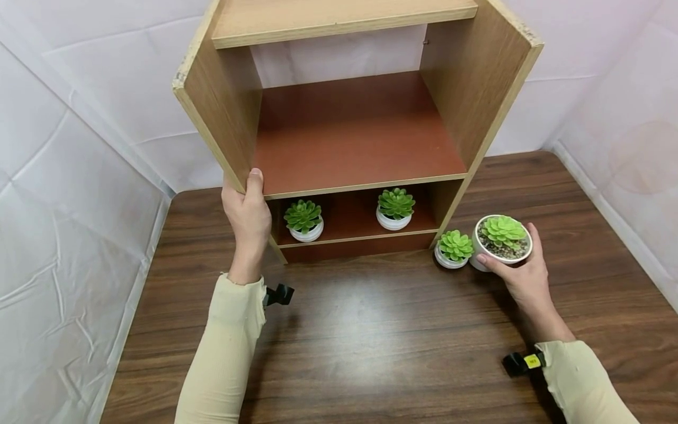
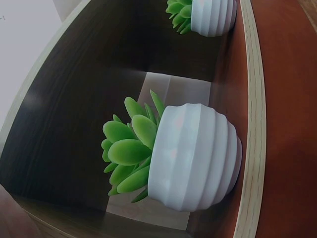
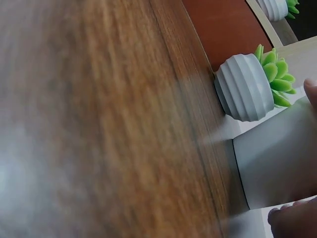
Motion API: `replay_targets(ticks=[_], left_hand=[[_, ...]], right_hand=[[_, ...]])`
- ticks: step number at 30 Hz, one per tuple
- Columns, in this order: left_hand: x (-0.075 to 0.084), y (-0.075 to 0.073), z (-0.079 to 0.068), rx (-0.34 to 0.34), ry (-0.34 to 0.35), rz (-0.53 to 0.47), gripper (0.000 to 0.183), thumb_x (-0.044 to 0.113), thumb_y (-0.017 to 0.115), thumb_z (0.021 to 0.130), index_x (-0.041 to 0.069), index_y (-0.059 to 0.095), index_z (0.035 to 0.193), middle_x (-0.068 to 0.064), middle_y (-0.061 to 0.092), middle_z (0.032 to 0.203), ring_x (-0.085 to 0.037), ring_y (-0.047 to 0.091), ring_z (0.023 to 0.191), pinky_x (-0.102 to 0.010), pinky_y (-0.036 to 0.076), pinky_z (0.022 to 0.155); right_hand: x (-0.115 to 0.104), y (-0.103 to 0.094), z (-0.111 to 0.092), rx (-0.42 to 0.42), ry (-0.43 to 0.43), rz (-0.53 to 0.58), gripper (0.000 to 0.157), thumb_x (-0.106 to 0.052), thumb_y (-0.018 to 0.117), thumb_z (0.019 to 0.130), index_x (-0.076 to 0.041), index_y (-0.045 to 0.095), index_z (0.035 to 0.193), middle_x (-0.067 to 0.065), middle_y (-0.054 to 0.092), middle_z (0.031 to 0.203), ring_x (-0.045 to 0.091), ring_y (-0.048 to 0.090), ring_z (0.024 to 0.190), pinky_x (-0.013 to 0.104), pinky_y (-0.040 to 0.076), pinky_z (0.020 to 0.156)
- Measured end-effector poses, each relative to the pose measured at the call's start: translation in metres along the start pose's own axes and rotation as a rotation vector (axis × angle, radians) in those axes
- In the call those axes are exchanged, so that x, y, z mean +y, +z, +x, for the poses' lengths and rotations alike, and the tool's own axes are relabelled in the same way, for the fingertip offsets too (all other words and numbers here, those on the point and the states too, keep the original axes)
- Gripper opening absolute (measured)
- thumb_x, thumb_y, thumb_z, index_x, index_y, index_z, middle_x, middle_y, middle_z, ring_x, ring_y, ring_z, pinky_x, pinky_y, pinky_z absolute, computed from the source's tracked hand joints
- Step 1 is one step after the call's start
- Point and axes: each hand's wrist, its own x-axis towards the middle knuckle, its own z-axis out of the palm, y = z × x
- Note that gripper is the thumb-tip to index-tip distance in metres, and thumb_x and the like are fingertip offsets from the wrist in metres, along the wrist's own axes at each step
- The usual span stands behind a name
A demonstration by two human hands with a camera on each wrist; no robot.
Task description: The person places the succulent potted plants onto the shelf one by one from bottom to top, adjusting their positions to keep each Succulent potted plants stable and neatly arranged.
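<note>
My left hand [image 1: 248,215] grips the front edge of the left side panel of a wooden shelf unit [image 1: 360,129], thumb on the inner face. On the right, my right hand [image 1: 527,277] holds a smooth white pot with a succulent [image 1: 502,231] and gravel, its thumb on the near side and fingers round the far side. Close beside that pot stands a smaller potted succulent [image 1: 453,247] in a ribbed white pot. Two more ribbed potted succulents, a left one [image 1: 304,221] and a right one [image 1: 395,209], stand on the unit's low shelf.
The shelf unit stands at the back of a dark wooden table [image 1: 360,335], its upper boards rising toward the camera. White sheeting [image 1: 69,194] hangs behind and on both sides. A dark wrist camera [image 1: 279,294] sits at the left cuff, another [image 1: 516,364] at the right.
</note>
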Motion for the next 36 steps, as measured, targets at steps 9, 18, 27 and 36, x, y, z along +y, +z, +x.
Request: replay_targets(ticks=[9,18,27,36], left_hand=[[-0.011,-0.003,0.002,-0.002,-0.007,0.002,0.032,0.002,0.048,0.095,-0.011,0.056,0.123,-0.021,0.062,0.104,-0.019,0.058,0.094,-0.032,0.043,0.088],[-0.027,-0.005,0.007,-0.001,0.002,-0.005,0.031,0.006,0.051,0.096,-0.006,0.058,0.123,-0.016,0.064,0.103,-0.019,0.059,0.095,-0.033,0.043,0.087],[-0.026,-0.004,0.007,-0.002,-0.004,0.005,0.032,0.003,0.047,0.096,-0.010,0.056,0.124,-0.022,0.062,0.106,-0.019,0.058,0.095,-0.032,0.043,0.088],[-0.028,-0.004,0.006,0.003,-0.003,0.010,0.030,0.007,0.050,0.096,-0.006,0.059,0.121,-0.013,0.063,0.101,-0.017,0.057,0.093,-0.032,0.042,0.087]], right_hand=[[0.001,0.002,0.002,0.017,-0.034,0.011,0.093,0.003,0.083,0.074,-0.014,0.034,0.151,0.003,0.045,0.140,0.011,0.039,0.125,0.016,0.025,0.101],[0.000,0.000,0.000,0.010,-0.066,-0.020,0.085,-0.005,0.083,0.077,-0.016,0.038,0.148,0.003,0.046,0.137,0.010,0.040,0.123,0.021,0.025,0.102],[0.000,-0.002,0.000,-0.007,-0.080,-0.038,0.084,-0.005,0.083,0.078,-0.014,0.038,0.148,0.005,0.046,0.136,0.010,0.041,0.122,0.020,0.026,0.101],[0.000,-0.003,0.000,-0.022,-0.070,-0.051,0.085,-0.007,0.083,0.078,-0.013,0.037,0.149,0.006,0.046,0.136,0.010,0.042,0.122,0.020,0.027,0.101]])
